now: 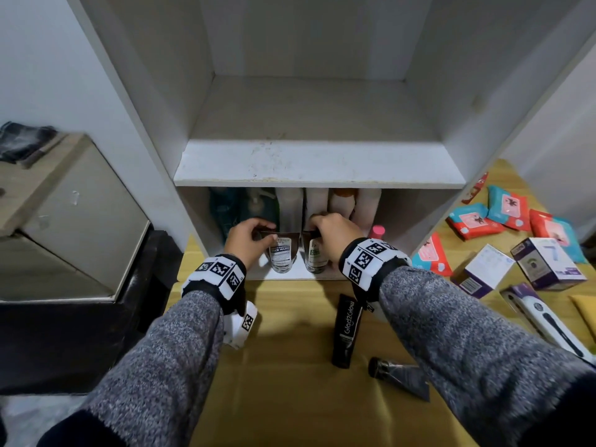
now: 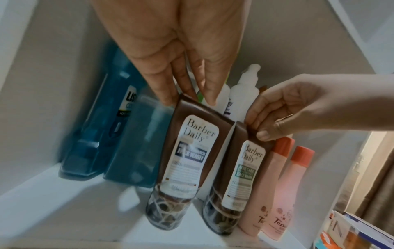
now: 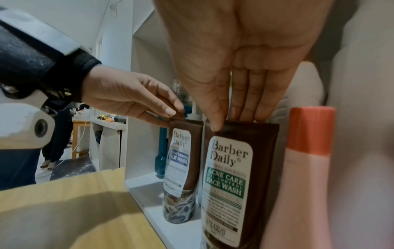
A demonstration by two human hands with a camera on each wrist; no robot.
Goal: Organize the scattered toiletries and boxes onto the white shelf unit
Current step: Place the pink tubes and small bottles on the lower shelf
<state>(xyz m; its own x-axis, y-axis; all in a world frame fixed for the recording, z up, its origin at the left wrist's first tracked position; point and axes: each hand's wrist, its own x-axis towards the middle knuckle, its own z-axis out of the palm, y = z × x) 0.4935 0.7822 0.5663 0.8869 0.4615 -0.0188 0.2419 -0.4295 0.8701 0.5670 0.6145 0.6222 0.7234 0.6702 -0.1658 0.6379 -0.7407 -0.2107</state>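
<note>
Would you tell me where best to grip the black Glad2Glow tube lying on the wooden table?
Probably across the middle of the black Glad2Glow tube, fingers coming from above: it lies flat on the wooden table, its long sides unobstructed.

the shelf board [image 1: 317, 162] hides the tops of the bottles behind it [image 1: 292, 206], so their labels cannot be read from the head view. the mouthwash bottle [image 2: 100, 134] is blurred, its name half covered by the left hand [image 2: 170, 50]. the pink bottle [image 3: 307, 168] is blurred and cut off below.
</note>
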